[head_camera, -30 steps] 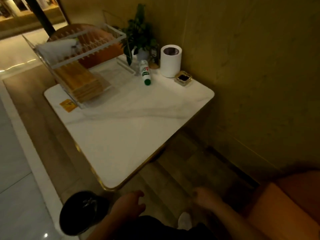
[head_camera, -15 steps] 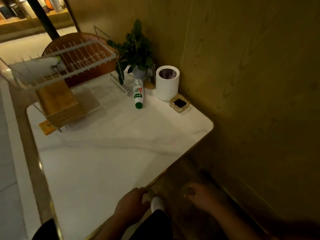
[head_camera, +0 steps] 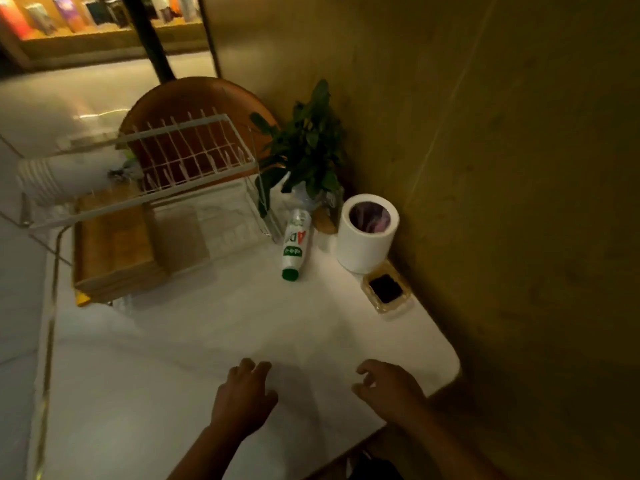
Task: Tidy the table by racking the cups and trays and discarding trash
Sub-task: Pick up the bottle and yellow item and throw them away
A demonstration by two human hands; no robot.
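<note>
A white wire rack (head_camera: 194,157) stands at the far left of the white table (head_camera: 214,341). A stack of white cups (head_camera: 62,178) lies on its upper tier, and wooden trays (head_camera: 114,244) are stacked on its lower tier. A white bottle with a green cap (head_camera: 294,247) lies on its side beside the rack. My left hand (head_camera: 242,396) hovers over the near table, fingers loosely curled and empty. My right hand (head_camera: 391,389) is beside it near the right edge, fingers apart and empty.
A small white bin (head_camera: 367,233) stands by the wall with a potted plant (head_camera: 308,150) behind it. A small square dish with a dark inside (head_camera: 386,289) sits near the bin. A brown chair back (head_camera: 194,109) rises behind the rack. The wall runs along the right.
Both hands have risen from below the table edge to above the tabletop. The view has moved forward and closer to the rack and bottle.
</note>
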